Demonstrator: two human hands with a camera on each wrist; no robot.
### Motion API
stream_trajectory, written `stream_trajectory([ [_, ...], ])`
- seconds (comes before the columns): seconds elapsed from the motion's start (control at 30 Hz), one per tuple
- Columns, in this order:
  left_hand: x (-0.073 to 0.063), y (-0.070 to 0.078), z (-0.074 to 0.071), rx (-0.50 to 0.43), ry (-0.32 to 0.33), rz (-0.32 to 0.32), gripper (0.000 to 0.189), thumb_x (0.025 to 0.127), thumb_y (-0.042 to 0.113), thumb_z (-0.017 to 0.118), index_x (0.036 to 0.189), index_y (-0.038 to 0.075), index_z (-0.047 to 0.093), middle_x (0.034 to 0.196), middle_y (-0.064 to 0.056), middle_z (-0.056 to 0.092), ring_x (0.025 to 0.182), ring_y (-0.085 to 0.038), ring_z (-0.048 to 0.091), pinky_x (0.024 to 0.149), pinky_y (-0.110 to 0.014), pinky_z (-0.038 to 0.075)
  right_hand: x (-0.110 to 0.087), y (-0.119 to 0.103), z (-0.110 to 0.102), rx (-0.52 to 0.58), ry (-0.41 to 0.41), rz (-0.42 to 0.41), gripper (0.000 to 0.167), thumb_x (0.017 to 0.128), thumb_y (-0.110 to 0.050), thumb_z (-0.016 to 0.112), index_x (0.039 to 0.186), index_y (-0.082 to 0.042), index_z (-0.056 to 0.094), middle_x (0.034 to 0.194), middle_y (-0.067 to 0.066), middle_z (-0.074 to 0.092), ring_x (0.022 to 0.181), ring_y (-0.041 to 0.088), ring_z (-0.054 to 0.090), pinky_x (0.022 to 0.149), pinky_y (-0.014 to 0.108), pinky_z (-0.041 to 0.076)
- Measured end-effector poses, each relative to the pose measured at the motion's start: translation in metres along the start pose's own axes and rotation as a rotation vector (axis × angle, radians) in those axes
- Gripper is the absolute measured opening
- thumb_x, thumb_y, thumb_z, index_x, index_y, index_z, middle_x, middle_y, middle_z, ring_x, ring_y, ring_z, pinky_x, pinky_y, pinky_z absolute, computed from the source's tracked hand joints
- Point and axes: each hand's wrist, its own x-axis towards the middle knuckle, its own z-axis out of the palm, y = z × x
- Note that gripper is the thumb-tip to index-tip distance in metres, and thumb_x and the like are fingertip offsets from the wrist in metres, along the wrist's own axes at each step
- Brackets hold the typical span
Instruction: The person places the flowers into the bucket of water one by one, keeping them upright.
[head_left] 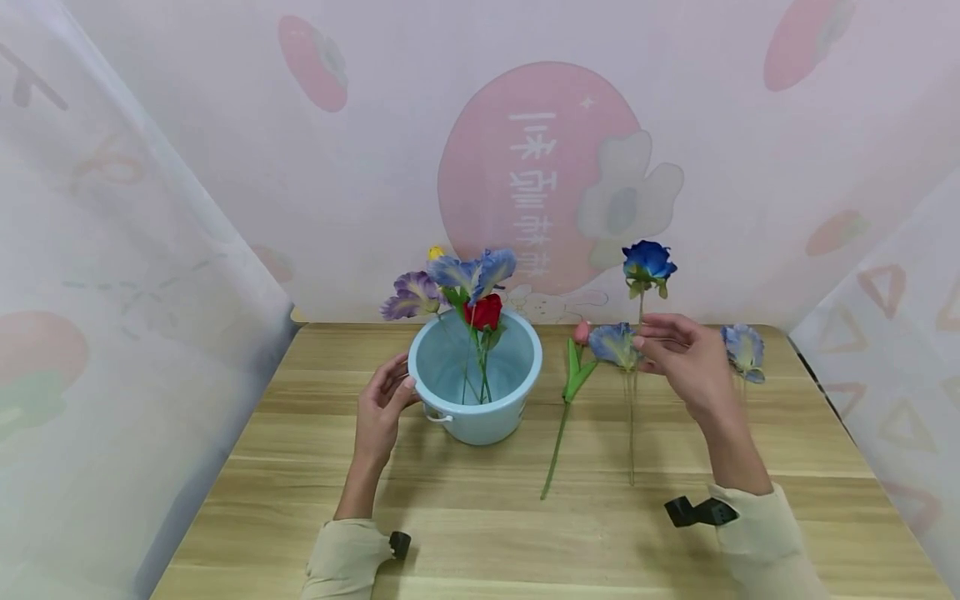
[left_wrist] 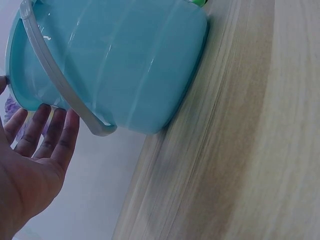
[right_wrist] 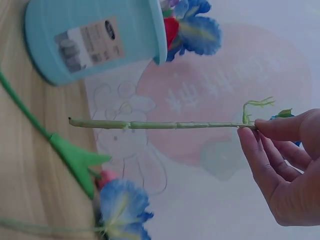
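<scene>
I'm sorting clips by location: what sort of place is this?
Probably an indoor, screened-off tabletop workspace: pale printed sheets stand behind and on both sides of a wood-grain table, where a light-blue bucket holds several flowers. The room beyond isn't shown.

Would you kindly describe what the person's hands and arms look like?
A pale beige fabric left sleeve and matching right sleeve are worn. A small, blocky black device shows beside the left sleeve, an angular black device beside the right. The left hand and right hand wear no gloves.
</scene>
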Motion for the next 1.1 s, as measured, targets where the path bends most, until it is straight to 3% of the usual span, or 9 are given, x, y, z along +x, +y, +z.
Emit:
stream_trajectory([
  [0.17, 0.000, 0.000, 0.000, -0.002, 0.004, -0.002, 0.044, 0.108, 0.009, 0.064, 0.151, 0.001, 0.057, 0.147, -0.028, 0.062, 0.121, -0.015, 0.071, 0.085, -0.025, 0.067, 0.007, -0.020, 0.019, 0.080, -0.009, -0.056, 0.037, 0.100, -0.006, 0.075, 0.136, 0.002, 0.066, 0.104, -0.008, 0.074, 0.093, 0.007, 0.076, 0.077, 0.028, 0.069],
  [0.4, 0.001, 0.001, 0.001, -0.003, 0.006, -0.006, 0.045, 0.108, 0.010, 0.064, 0.151, 0.001, 0.057, 0.147, -0.028, 0.061, 0.121, -0.015, 0.071, 0.085, -0.024, 0.067, 0.017, -0.043, 0.048, 0.095, -0.009, -0.134, 0.035, 0.101, -0.003, 0.073, 0.134, 0.002, 0.068, 0.106, -0.002, 0.075, 0.091, 0.007, 0.077, 0.076, 0.029, 0.069],
  [0.6, 0.001, 0.000, 0.001, -0.004, 0.007, -0.010, 0.045, 0.108, 0.010, 0.064, 0.151, 0.001, 0.057, 0.146, -0.027, 0.062, 0.121, -0.015, 0.071, 0.085, -0.025, 0.067, 0.025, -0.058, 0.070, 0.132, -0.029, -0.147, 0.035, 0.100, -0.002, 0.074, 0.135, 0.000, 0.069, 0.110, 0.007, 0.073, 0.082, 0.015, 0.076, 0.070, 0.031, 0.069],
  [0.73, 0.001, 0.000, 0.001, -0.001, 0.006, -0.012, 0.044, 0.107, 0.010, 0.065, 0.150, 0.002, 0.058, 0.146, -0.027, 0.062, 0.120, -0.015, 0.071, 0.085, -0.025, 0.067, 0.028, -0.065, 0.082, 0.136, -0.030, -0.154, 0.035, 0.099, -0.005, 0.077, 0.134, -0.003, 0.071, 0.113, 0.010, 0.073, 0.082, 0.017, 0.076, 0.063, 0.025, 0.067],
  [0.97, 0.001, 0.000, 0.000, -0.001, 0.005, -0.012, 0.044, 0.108, 0.010, 0.065, 0.150, 0.002, 0.058, 0.146, -0.026, 0.062, 0.121, -0.016, 0.072, 0.086, -0.027, 0.068, 0.032, -0.079, 0.104, 0.172, -0.031, -0.208, 0.035, 0.097, -0.002, 0.078, 0.131, -0.003, 0.073, 0.113, 0.013, 0.074, 0.093, 0.020, 0.077, 0.077, 0.034, 0.070],
  [1.1, 0.001, -0.001, 0.000, -0.004, 0.004, -0.012, 0.044, 0.108, 0.011, 0.065, 0.150, 0.002, 0.057, 0.146, -0.027, 0.062, 0.122, -0.018, 0.071, 0.086, -0.027, 0.067, 0.033, -0.087, 0.116, 0.198, -0.034, -0.239, 0.034, 0.097, -0.001, 0.078, 0.130, -0.002, 0.073, 0.113, 0.016, 0.075, 0.093, 0.020, 0.077, 0.076, 0.035, 0.070],
])
